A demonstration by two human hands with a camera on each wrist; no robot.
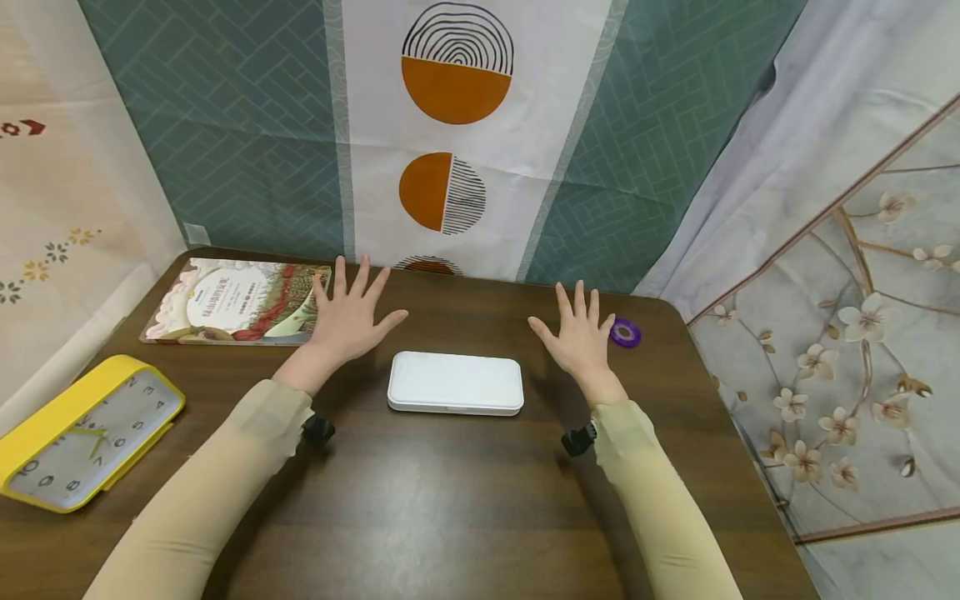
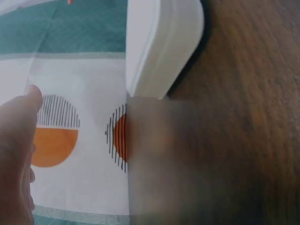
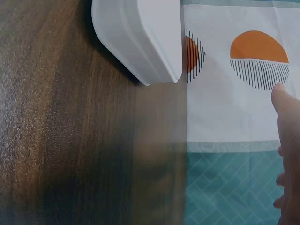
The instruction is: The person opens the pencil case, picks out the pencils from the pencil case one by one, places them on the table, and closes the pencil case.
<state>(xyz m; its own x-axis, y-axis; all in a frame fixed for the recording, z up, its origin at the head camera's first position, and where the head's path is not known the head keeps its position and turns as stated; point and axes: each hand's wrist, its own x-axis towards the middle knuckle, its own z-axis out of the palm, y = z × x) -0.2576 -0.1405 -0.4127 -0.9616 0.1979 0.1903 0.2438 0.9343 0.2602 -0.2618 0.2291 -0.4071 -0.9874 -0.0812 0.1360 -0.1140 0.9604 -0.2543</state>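
A white, flat, rounded case [image 1: 455,382] lies closed on the dark wooden table between the two hands. To its upper left, my left hand [image 1: 347,319] has its fingers spread and holds nothing. My right hand [image 1: 579,337], also spread and holding nothing, is to the right of the case. In the left wrist view, one end of the case [image 2: 164,47] shows at the top, apart from the left hand [image 2: 16,150]. The right wrist view shows the other end of the case [image 3: 140,42], apart from the right hand [image 3: 289,140].
A purple ring-shaped object [image 1: 626,333] lies beside the right fingers. Behind the left hand is a printed booklet or board [image 1: 232,302]. A yellow clock [image 1: 93,433] stands at the table's left. Patterned cloth [image 1: 285,125] hangs along the back edge.
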